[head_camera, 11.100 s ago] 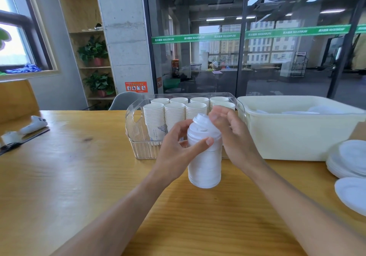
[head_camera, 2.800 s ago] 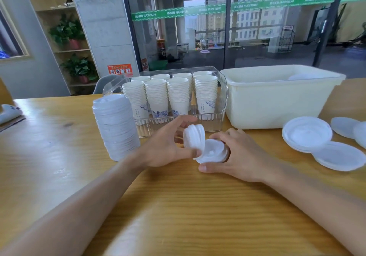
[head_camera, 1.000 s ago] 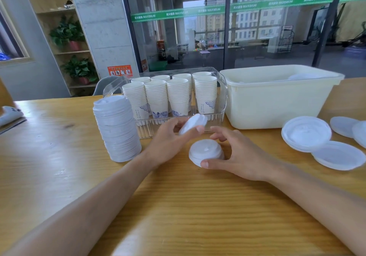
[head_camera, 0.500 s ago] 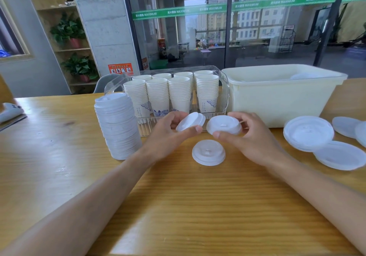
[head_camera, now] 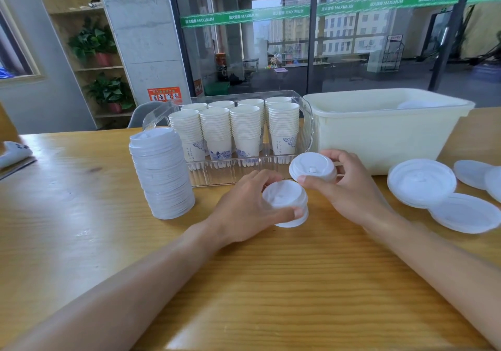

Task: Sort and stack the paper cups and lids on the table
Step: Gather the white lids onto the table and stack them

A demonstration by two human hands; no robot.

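My left hand [head_camera: 244, 209] grips a small white lid [head_camera: 284, 198] and sets it down onto another lid lying on the wooden table [head_camera: 81, 228]. My right hand [head_camera: 349, 188] holds a second small white lid [head_camera: 311, 170] tilted just above and to the right. A tall stack of small lids [head_camera: 162, 174] stands at the left. Several stacks of paper cups [head_camera: 235, 131] fill a clear tray [head_camera: 217, 173] behind my hands.
A cream plastic bin [head_camera: 379, 133] sits at the back right with flat lids inside. Larger flat white lids [head_camera: 423, 182] lie spread on the table at the right. A white object [head_camera: 12, 152] rests at the far left edge.
My left hand has brought its lid down onto the lid that lay on the table. My right hand has kept its lid raised and shifted slightly right.
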